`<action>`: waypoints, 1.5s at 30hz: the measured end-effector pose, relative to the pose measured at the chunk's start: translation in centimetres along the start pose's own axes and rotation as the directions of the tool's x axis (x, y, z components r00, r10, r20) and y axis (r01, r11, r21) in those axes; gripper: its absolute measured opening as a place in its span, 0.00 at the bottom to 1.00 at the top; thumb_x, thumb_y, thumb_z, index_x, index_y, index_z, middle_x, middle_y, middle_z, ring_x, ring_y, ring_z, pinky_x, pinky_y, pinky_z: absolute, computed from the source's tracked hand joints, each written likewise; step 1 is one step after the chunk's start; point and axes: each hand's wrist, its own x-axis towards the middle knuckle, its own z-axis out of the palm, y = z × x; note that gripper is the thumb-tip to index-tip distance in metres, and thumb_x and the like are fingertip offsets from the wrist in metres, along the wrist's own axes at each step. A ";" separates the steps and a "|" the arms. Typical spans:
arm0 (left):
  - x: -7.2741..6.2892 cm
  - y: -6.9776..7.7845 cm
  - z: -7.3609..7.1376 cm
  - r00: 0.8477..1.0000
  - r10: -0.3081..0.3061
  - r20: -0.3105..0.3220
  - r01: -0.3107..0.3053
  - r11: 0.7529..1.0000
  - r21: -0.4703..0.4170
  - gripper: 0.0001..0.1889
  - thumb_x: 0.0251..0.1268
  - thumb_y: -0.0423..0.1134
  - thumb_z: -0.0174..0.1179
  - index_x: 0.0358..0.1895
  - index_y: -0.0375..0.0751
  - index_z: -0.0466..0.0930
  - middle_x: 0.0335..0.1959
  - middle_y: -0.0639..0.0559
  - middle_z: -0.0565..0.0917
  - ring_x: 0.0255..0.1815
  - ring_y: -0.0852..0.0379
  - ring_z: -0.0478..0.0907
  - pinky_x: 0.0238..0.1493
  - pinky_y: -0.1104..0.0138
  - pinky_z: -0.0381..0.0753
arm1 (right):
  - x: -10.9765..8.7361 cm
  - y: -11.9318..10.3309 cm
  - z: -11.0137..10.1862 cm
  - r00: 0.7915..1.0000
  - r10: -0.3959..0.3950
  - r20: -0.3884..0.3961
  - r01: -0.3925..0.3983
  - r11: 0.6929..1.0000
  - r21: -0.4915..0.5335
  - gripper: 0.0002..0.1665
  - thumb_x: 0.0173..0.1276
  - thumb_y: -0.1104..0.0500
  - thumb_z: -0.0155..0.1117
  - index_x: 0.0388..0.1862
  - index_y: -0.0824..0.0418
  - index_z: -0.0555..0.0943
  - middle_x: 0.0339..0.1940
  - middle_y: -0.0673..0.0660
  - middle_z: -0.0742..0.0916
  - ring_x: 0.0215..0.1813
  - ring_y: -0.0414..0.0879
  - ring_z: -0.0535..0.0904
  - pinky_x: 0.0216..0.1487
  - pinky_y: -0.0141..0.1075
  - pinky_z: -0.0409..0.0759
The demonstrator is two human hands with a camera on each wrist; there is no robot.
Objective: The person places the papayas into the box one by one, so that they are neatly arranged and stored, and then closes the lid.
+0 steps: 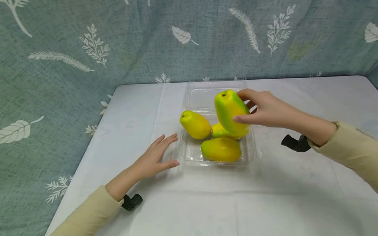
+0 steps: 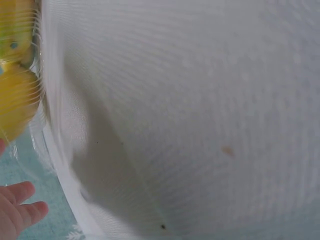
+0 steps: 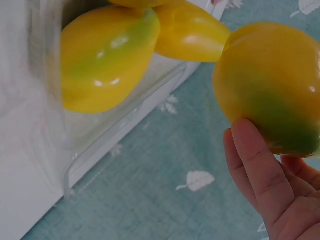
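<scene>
My right hand (image 1: 267, 107) grips a yellow-green papaya (image 1: 229, 110) between thumb and fingers, raised over a clear plastic clamshell box (image 1: 186, 156). Below it, partly hidden by the held fruit, lies another papaya (image 1: 219, 131) in the box. Two more rest inside: one papaya (image 1: 196, 124) at the left and one papaya (image 1: 221, 149) along the near side. Seen from the right wrist, the fingers (image 3: 257, 160) press against the held fruit's side. At the box's left edge, my left hand (image 1: 154, 158) has its fingers spread and holds nothing.
The box's clear lid (image 1: 202, 97) lies folded back behind its base. A white cloth covers the table (image 1: 188, 212). Behind and to the left hangs a green-blue curtain (image 1: 132, 45) with white leaf prints. Each wrist wears a black camera mount (image 1: 296, 143).
</scene>
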 end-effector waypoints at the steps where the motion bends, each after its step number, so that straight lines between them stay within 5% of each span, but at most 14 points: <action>1: 0.0 0.0 0.0 1.000 -0.003 0.001 0.003 1.000 0.000 0.42 0.56 0.60 0.58 0.70 0.48 0.53 0.73 0.56 0.53 0.73 0.41 0.42 0.63 0.38 0.52 | 0.2 -0.1 0.2 1.000 -0.005 0.003 0.005 1.000 0.002 0.35 0.60 0.49 0.64 0.62 0.60 0.66 0.54 0.57 0.79 0.50 0.50 0.77 0.46 0.41 0.80; 21: 0.3 0.2 0.1 0.999 -0.010 0.033 0.011 1.000 -0.008 0.43 0.57 0.59 0.57 0.72 0.48 0.48 0.73 0.53 0.51 0.73 0.41 0.40 0.64 0.39 0.50 | 3.8 -2.4 3.5 0.991 -0.111 0.073 0.111 0.994 0.012 0.36 0.58 0.48 0.65 0.61 0.62 0.67 0.52 0.56 0.80 0.48 0.49 0.78 0.46 0.38 0.79; 45: 0.3 -0.1 0.0 0.999 0.020 0.029 -0.019 0.999 -0.039 0.43 0.58 0.55 0.59 0.73 0.56 0.43 0.74 0.55 0.48 0.73 0.39 0.38 0.63 0.37 0.49 | 5.8 -3.5 8.0 0.979 -0.062 0.193 0.069 0.997 -0.026 0.39 0.57 0.44 0.64 0.63 0.61 0.65 0.56 0.56 0.78 0.47 0.45 0.77 0.49 0.36 0.77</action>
